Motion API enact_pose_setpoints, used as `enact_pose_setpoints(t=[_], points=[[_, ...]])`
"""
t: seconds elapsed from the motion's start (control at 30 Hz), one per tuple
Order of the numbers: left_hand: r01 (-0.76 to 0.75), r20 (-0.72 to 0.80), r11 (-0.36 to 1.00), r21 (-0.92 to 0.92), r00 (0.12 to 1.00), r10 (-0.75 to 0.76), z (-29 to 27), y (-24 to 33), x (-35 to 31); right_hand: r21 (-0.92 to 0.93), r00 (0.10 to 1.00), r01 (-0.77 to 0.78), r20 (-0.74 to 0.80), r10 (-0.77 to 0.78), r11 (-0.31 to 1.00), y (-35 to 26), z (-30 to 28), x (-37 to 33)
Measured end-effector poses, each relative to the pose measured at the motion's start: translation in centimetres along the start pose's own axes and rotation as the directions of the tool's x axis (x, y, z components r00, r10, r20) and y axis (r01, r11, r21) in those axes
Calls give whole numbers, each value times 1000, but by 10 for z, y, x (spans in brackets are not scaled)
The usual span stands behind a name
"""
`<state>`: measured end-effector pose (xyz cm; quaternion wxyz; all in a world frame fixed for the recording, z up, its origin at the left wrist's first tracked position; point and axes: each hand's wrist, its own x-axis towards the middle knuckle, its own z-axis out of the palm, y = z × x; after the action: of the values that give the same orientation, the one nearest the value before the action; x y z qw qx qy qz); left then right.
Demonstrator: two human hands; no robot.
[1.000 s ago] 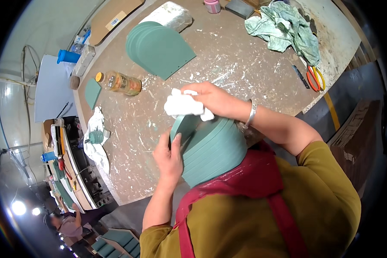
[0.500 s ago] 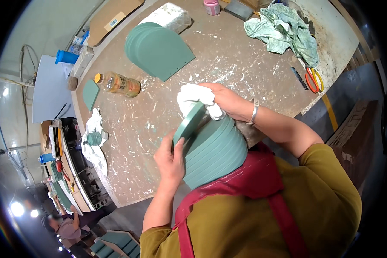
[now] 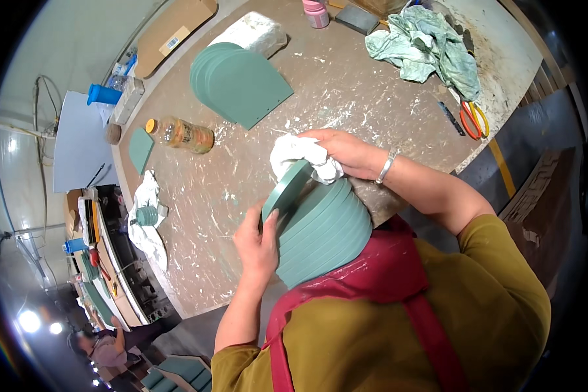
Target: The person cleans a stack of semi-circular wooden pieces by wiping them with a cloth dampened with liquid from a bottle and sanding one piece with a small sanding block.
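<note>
My left hand (image 3: pixel 257 243) grips a green board (image 3: pixel 286 189) by its edge, thumb on the near side, and the board stands tilted up. In my right hand (image 3: pixel 349 154) is a bunched white cloth (image 3: pixel 298 155), pressed against the far end of that board. Right below lies a fanned stack of green boards (image 3: pixel 326 232) with rounded edges, close against my red apron. Farther off, a second stack of green boards (image 3: pixel 245 85) rests on the worktable (image 3: pixel 235 170), one end rounded and the other straight.
A yellow-capped jar (image 3: pixel 188 134) lies on its side at left, near a small green piece (image 3: pixel 140 150) and a white rag (image 3: pixel 149 225). At right are a green-stained cloth (image 3: pixel 428 49), scissors (image 3: pixel 473 120) and a dark cutter (image 3: pixel 451 118). Another person (image 3: pixel 108 349) works at lower left.
The view has shifted slightly. My right hand and the white cloth sit a little lower against the tilted board; my left hand keeps its hold.
</note>
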<state>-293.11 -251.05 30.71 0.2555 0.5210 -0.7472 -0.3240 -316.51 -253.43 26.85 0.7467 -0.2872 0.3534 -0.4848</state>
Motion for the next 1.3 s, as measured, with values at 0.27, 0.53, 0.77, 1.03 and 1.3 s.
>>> enact_pose_setpoints(t=[0.27, 0.53, 0.77, 1.03, 1.3], points=[[7, -28, 992, -130, 1000, -10, 4, -8, -5, 114, 995, 97, -32, -94, 989, 22, -10, 9], [27, -69, 971, -236, 997, -44, 7, -15, -8, -71, 953, 301, -14, -303, 951, -10, 19, -28], [72, -84, 911, -406, 990, -115, 5, -16, -4, -134, 940, 261, -190, -283, 956, 20, 9, 5], [130, -240, 835, -535, 924, -297, -12, -20, 0, -80, 906, 306, -280, -316, 949, 42, 11, -22], [21, -104, 456, -890, 963, -247, 9, -80, 159, 135, 959, 234, -196, -206, 963, 53, 5, -32]])
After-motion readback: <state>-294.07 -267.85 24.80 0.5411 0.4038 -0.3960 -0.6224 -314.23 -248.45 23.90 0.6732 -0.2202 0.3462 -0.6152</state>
